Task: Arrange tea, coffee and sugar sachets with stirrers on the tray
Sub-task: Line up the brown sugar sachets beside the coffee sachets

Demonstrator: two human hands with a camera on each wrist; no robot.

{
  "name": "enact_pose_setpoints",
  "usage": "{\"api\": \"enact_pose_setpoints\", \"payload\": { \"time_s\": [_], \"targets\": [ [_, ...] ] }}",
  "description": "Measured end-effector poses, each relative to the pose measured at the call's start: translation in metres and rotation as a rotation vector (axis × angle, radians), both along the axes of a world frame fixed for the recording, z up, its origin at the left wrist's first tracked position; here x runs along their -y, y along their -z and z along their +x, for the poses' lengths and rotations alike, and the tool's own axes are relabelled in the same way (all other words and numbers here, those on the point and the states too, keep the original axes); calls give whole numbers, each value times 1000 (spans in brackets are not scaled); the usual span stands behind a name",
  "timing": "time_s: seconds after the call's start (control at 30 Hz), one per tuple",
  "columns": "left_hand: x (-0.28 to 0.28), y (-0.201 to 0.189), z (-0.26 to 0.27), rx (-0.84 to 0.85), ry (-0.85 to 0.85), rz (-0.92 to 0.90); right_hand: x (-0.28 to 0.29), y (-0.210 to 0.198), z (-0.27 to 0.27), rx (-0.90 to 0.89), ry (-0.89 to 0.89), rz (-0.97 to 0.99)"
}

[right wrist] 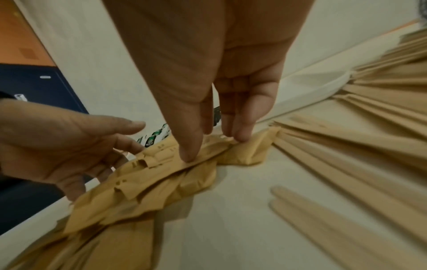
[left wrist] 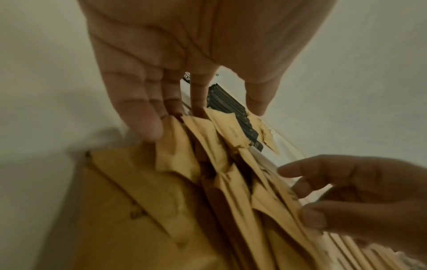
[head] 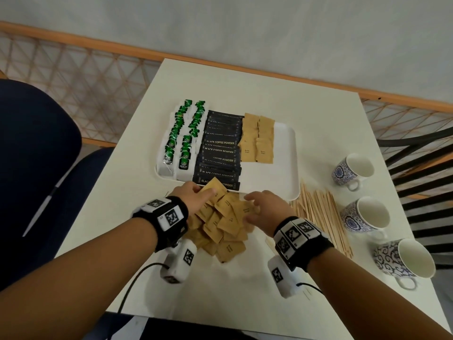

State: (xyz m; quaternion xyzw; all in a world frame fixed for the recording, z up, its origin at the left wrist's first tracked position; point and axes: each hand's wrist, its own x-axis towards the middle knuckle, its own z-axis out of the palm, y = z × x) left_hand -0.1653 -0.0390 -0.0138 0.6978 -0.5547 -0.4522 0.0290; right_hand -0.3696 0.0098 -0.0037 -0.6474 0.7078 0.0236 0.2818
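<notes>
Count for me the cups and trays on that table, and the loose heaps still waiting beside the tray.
Cups: 3
Tray: 1
Loose heaps: 2, one of sugar sachets and one of stirrers
Total: 6

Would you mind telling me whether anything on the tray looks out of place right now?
One brown sugar sachet lies tilted across the near end of the black coffee sachets, away from the sugar rows. It sits by the left hand, beside the loose sugar pile. The rest looks orderly.
</notes>
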Motion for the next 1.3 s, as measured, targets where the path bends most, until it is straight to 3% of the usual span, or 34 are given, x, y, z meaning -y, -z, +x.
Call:
{"api": "enact_pose_setpoints", "payload": {
  "time_s": [0.13,0.23,0.5,0.63,0.93,1.17,1.3],
  "targets": [
    [4,-3,-6,131,68,-47,-6,-5,-6,-126,36,4],
    [3,-4,-7,130,84,-46,-7,-2,-2,-101,57,24],
    [1,-4,-13,-77,39,-38,7,11,3,160,232,118],
    [2,-7,-21,-143,49,21,11,12,8,197,220,81],
    [0,2,-23,-131,187,-104,11,12,19,176,118,45],
    [-3,2,-17,-381,140,12,11,10,19,238,138,-6],
    [-6,5,-19,-423,197,-25,11,7,18,307,132,-19]
  ]
}}
